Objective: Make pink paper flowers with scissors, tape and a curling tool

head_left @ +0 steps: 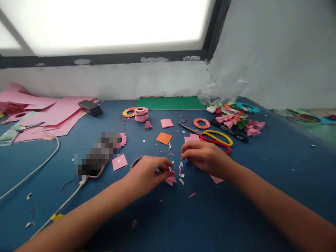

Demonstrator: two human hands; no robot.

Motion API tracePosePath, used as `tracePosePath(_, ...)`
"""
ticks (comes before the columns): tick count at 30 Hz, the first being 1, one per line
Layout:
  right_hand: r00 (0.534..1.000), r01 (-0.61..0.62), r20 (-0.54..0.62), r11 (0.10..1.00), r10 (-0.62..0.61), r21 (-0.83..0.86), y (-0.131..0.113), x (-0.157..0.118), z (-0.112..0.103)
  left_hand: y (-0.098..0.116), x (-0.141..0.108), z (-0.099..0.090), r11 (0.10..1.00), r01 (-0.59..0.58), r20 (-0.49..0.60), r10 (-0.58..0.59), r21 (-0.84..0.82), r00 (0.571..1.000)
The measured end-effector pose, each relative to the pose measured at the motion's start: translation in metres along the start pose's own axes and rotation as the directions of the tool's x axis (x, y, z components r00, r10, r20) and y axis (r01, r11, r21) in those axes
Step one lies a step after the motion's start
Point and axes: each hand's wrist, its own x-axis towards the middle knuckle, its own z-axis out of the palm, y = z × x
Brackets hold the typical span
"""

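Note:
My left hand (151,174) is closed in a pinch on a small folded pink paper piece (171,179) over the blue table (157,224). Just right of it, my right hand (202,155) hangs above the paper scraps (182,175), its fingers curled together; whatever they hold is hidden. Behind my right hand lie scissors (217,136) with yellow and red handles, partly over pink paper (192,137). An orange square (164,138) and a pink square (167,123) lie farther back. A roll of tape (135,161) is partly hidden behind my left hand.
A phone (98,157) with a white cable (67,201) lies on the left. Large pink sheets (57,113) and a dark box (90,108) are behind it. Paper rings (201,123), a black marker (229,130) and a pile of folded pieces (236,117) are at the back.

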Motion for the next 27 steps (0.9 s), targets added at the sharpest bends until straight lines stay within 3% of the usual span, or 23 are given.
tracePosePath(2, 0.978, -0.202, -0.064, 0.976, 0.197, -0.076, 0.010, -0.001, -0.004, 0.000, 0.000, -0.002, 0.996, -0.057, 0.029, 0.055, 0.067, 0.998)
tracePosePath(4, 0.922, -0.385, -0.116, 0.907, 0.370, -0.168, 0.020, -0.002, -0.009, 0.000, -0.002, -0.013, 0.992, -0.074, 0.028, 0.072, 0.105, 0.997)
tracePosePath(6, 0.872, -0.490, -0.144, 0.842, 0.468, -0.225, 0.029, -0.003, -0.014, 0.001, -0.006, -0.029, 0.989, -0.045, 0.016, 0.043, 0.142, 0.999)
tracePosePath(8, 0.841, -0.541, -0.131, 0.799, 0.526, -0.265, 0.035, -0.005, -0.018, 0.001, -0.012, -0.044, 0.978, 0.010, 0.091, -0.030, 0.209, 0.995)
tracePosePath(11, 0.801, -0.584, -0.085, 0.741, 0.593, -0.331, 0.040, -0.007, -0.020, -0.002, -0.020, -0.057, 0.946, 0.090, 0.258, -0.175, 0.311, 0.950)
tracePosePath(13, 0.783, -0.594, -0.057, 0.717, 0.620, -0.365, 0.042, -0.008, -0.020, -0.004, -0.022, -0.058, 0.939, 0.095, 0.297, -0.199, 0.331, 0.934)
tracePosePath(21, 0.741, -0.631, -0.068, 0.660, 0.668, -0.408, 0.047, -0.012, -0.017, 0.002, -0.021, -0.051, 0.985, 0.029, 0.156, -0.056, 0.171, 0.986)
tracePosePath(25, 0.770, -0.619, -0.094, 0.703, 0.631, -0.350, 0.041, -0.007, -0.018, 0.014, -0.018, -0.052, 0.999, 0.025, 0.081, -0.022, -0.036, 0.996)
tracePosePath(27, 0.831, -0.554, -0.116, 0.790, 0.544, -0.262, 0.027, -0.002, -0.015, 0.017, -0.017, -0.051, 0.968, 0.086, 0.091, -0.066, -0.234, 0.994)
